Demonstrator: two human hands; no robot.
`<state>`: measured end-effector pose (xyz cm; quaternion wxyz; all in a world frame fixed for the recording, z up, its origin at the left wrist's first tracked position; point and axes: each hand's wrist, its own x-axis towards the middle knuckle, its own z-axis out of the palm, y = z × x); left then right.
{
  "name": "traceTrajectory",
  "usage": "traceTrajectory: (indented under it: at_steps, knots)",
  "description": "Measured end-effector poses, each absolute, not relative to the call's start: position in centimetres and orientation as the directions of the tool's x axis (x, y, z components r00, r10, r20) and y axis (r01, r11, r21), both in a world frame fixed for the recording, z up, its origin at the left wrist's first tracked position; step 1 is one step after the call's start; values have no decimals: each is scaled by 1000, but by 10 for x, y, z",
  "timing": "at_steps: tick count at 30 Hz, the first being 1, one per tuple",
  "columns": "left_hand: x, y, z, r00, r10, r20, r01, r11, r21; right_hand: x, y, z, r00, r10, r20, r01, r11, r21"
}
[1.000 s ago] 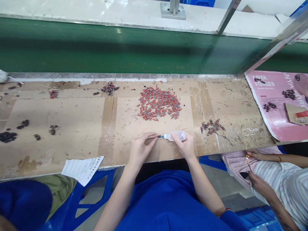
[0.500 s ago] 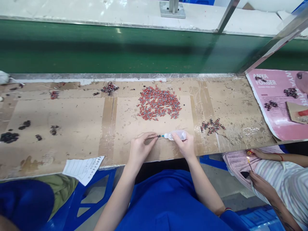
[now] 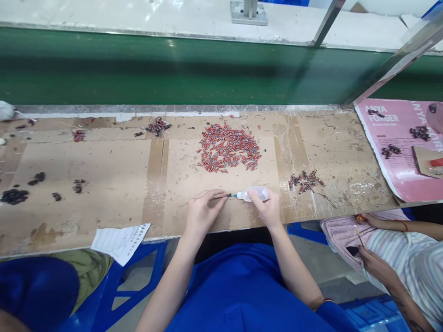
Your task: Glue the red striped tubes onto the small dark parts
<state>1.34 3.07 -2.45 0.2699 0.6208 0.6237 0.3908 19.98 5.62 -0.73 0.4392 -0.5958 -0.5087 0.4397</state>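
Two things pinched over the cardboard-covered table, tiny black part in the left hand and clear squeeze bottle in the right hand, lying pretty much sideways with its teal tip pointing left, just beside the part (can't tell if touching).

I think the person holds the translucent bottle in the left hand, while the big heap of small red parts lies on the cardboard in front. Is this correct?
Not quite: the head view shows the translucent bottle in the right hand. The big heap of small red parts does lie on the cardboard in front.
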Motion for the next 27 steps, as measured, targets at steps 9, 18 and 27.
traceTrajectory:
  at_steps: [9, 18, 27]
  knots:
    - [14, 32, -26, -70, 988, 140, 548, -79, 833, 203, 56, -15, 182, 978, -103, 44, -113, -993]
    - [3, 41, -16, 94, 988, 125, 565, -156, 810, 217, 73, -16, 294, 954, 66, 38, 58, -998]
    - [-8, 101, -30, 92, 907, 411, 821, -302, 484, 222, 75, -26, 254, 950, 182, 339, 89, -936]
